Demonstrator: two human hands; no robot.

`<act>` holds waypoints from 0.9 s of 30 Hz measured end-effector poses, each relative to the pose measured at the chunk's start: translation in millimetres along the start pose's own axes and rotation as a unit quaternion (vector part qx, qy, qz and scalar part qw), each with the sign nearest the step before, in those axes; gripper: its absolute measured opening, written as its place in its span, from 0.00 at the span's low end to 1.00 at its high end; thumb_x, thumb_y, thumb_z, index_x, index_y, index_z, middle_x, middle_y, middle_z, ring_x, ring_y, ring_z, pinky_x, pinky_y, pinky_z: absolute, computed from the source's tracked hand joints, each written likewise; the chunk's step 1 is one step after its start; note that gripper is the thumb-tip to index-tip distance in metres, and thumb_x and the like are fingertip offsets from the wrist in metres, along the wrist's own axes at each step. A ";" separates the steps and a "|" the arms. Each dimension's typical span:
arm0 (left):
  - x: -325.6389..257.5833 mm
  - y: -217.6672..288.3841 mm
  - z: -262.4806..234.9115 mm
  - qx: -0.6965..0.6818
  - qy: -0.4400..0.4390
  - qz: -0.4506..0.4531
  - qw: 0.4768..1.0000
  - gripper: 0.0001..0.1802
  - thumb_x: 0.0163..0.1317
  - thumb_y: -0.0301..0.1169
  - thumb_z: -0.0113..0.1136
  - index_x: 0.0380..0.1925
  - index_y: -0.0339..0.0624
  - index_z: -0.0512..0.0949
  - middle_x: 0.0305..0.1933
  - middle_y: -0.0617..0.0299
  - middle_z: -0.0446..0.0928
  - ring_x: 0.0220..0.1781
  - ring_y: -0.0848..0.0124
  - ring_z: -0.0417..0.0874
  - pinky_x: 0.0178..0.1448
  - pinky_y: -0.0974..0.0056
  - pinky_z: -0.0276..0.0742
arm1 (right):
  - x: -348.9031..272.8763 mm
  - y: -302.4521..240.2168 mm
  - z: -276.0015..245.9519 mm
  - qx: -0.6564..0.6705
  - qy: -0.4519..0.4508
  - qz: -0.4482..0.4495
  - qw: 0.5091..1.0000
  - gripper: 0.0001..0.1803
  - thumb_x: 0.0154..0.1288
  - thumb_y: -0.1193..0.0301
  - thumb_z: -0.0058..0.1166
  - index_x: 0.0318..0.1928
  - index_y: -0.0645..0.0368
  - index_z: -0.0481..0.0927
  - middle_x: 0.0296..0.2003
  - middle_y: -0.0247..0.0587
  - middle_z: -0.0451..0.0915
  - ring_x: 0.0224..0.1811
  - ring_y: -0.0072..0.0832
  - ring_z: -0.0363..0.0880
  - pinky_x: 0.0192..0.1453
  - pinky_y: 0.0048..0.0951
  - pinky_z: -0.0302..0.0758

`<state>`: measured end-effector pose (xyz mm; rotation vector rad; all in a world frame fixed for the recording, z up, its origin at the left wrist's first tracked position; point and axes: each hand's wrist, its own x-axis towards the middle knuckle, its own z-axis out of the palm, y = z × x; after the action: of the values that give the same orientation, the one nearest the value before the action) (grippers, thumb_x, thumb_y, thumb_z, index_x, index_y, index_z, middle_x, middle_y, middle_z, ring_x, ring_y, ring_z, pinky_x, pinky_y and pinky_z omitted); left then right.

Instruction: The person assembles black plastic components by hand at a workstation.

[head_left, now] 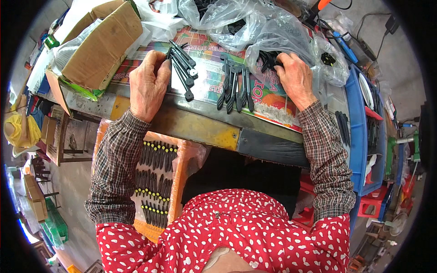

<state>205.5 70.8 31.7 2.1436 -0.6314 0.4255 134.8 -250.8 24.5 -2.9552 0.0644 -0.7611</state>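
Red cloth with white spots [236, 204] is seen nearest the camera, worn by the person facing the metal-edged workbench [191, 125], which is partly covered by a printed sheet [273, 108]. Across the far side, clear plastic bagging [282, 34] is heaped close to the right hand [295, 82] — loose black parts [267, 59] could be dragged out if the film were caught by a finger. Below the front edge, rows of black pieces with yellow ends [159, 157] are laid in an orange-walled crate [181, 170]; they could be struck if a handle were nudged off the bench. By the left hand [149, 86], a fanned bundle of slim black handles [184, 81] is held at one end only, so it might be spilled if the pinch were loosened. That pinch is closed, thumb and forefinger clamped on the bundle. The right fingers are curled at the black parts beside the bagging; whether anything is gripped cannot be told — the tips are partly hidden. Between the hands, a second cluster of handles [234, 86] is laid on the sheet, touched by neither.
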 end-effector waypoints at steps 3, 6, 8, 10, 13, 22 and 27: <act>-5.0 9.8 2.6 -0.075 0.007 -0.020 0.997 0.06 0.60 0.26 0.54 0.35 0.34 0.72 0.20 0.56 0.72 0.20 0.73 0.73 0.29 0.68 0.71 | -1.0 9.3 0.6 0.056 0.003 0.002 0.998 0.11 0.54 0.71 0.58 0.37 0.62 0.75 0.31 0.50 0.76 0.35 0.49 0.78 0.39 0.43 0.74; -10.0 20.0 2.5 -0.092 0.008 -0.032 0.995 0.05 0.61 0.26 0.54 0.35 0.34 0.72 0.19 0.59 0.70 0.21 0.77 0.70 0.28 0.70 0.69 | -1.8 8.4 -3.1 0.104 0.007 0.018 0.994 0.10 0.53 0.73 0.57 0.36 0.63 0.75 0.30 0.50 0.77 0.34 0.48 0.78 0.39 0.42 0.73; -11.6 24.9 2.3 -0.095 0.005 -0.036 0.995 0.05 0.61 0.25 0.53 0.35 0.34 0.73 0.19 0.59 0.70 0.21 0.77 0.69 0.28 0.70 0.69 | -3.4 5.1 -9.0 0.125 0.015 0.030 0.992 0.10 0.52 0.74 0.57 0.36 0.64 0.75 0.29 0.49 0.78 0.32 0.45 0.78 0.37 0.40 0.73; -13.9 29.0 2.5 -0.087 0.005 -0.015 0.996 0.05 0.61 0.25 0.53 0.35 0.34 0.74 0.20 0.60 0.71 0.22 0.78 0.70 0.28 0.70 0.68 | -6.7 2.5 -16.5 0.146 0.023 0.044 0.988 0.11 0.51 0.74 0.58 0.36 0.65 0.76 0.27 0.48 0.78 0.30 0.43 0.78 0.36 0.37 0.73; -22.8 35.6 5.2 -0.116 -0.019 -0.008 0.993 0.08 0.66 0.28 0.49 0.37 0.34 0.74 0.23 0.69 0.70 0.22 0.85 0.64 0.25 0.77 0.60 | -17.4 1.1 -29.1 0.223 0.005 0.051 0.974 0.10 0.52 0.76 0.58 0.35 0.66 0.77 0.23 0.43 0.77 0.23 0.31 0.77 0.29 0.30 0.73; -71.6 93.7 12.2 -0.300 -0.112 -0.109 0.941 0.08 0.60 0.20 0.54 0.40 0.34 0.73 0.26 0.61 0.80 0.29 0.81 0.78 0.34 0.75 0.72 | -88.7 -48.2 -80.3 0.595 -0.086 0.170 0.781 0.09 0.59 0.80 0.56 0.41 0.68 0.76 0.26 0.36 0.78 0.21 0.18 0.76 0.25 0.18 0.75; -103.5 106.0 34.5 -0.296 -0.140 -0.084 0.941 0.06 0.56 0.20 0.60 0.34 0.35 0.75 0.22 0.66 0.75 0.20 0.83 0.73 0.25 0.75 0.66 | -126.8 -62.3 -89.2 0.628 -0.080 0.205 0.746 0.10 0.58 0.82 0.57 0.41 0.67 0.76 0.26 0.35 0.78 0.22 0.19 0.77 0.25 0.17 0.75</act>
<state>63.1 17.7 26.5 1.6640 -0.6296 -0.1598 -18.2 -187.5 47.5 -1.5849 0.1201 -0.2507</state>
